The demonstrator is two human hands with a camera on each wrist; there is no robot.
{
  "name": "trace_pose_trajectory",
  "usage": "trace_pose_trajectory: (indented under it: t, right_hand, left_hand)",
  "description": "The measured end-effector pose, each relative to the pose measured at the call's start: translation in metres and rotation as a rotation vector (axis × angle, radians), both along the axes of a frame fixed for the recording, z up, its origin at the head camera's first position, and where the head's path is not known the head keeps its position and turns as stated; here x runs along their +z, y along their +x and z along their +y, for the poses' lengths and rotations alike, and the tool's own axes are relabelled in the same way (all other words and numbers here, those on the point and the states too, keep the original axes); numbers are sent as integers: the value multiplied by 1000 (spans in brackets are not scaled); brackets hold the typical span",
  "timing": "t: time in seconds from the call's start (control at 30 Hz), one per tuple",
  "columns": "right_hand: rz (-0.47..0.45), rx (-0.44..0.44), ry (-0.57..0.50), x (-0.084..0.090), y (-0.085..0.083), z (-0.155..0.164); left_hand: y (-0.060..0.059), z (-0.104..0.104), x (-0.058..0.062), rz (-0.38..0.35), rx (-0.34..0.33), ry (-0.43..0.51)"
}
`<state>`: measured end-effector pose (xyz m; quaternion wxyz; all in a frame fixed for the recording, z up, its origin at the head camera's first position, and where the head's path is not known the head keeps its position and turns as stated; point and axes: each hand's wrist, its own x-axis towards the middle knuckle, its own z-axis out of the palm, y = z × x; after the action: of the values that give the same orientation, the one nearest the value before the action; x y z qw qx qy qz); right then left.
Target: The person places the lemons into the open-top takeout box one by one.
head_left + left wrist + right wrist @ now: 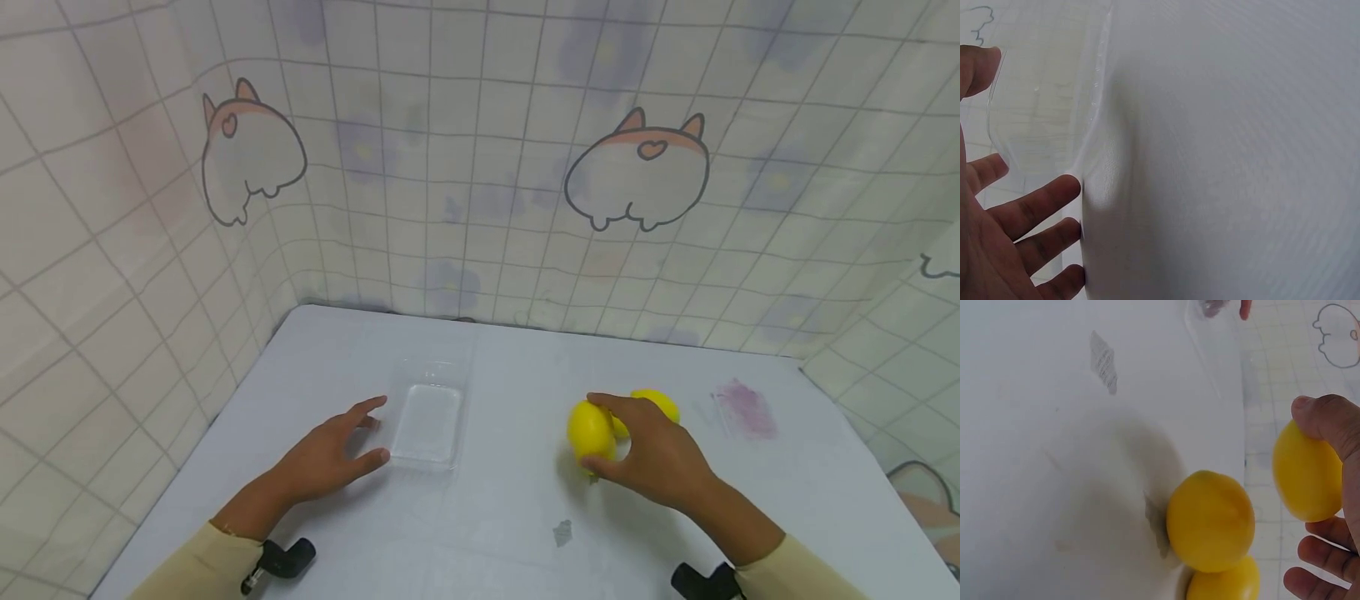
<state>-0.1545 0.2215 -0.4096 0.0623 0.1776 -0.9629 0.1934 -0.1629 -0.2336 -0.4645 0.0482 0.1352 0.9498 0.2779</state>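
My right hand (663, 454) grips a yellow lemon (589, 433) between thumb and fingers. In the right wrist view this lemon (1307, 472) hangs apart from two more lemons on the table, a nearer one (1210, 522) and one (1225, 584) partly hidden behind it. The head view shows them mostly covered by my right hand, one lemon (660, 403) peeking out beyond it. On the left, a clear plastic tray (427, 423) rests on the table. My left hand (326, 457) is spread beside its left edge, thumb and fingers apart, holding nothing.
The white table (502, 492) ends at a tiled-pattern curtain (465, 208) along the back and sides. A pinkish smudge (746, 408) marks the tabletop at the right. A small grey patch (562, 533) lies near the front.
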Motion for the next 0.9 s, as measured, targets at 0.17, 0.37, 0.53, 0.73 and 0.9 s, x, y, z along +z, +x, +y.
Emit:
trace_pose_trajectory:
  t: [0.17, 0.37, 0.53, 0.73, 0.9]
  right_hand:
    - [-8, -1, -8, -2, -3, -10]
    - [-24, -3, 0, -2, -6, -22]
    - [-37, 6, -24, 0, -7, -33]
    - [-43, 10, -34, 1, -8, -42]
    - [-46, 15, -34, -1, -10, -51]
  left_hand:
    - [1, 1, 1, -1, 2, 2]
    - [0, 0, 1, -6, 4, 4]
    - [1, -1, 0, -6, 1, 14]
    - [1, -2, 0, -6, -9, 21]
    - [1, -2, 1, -1, -18, 27]
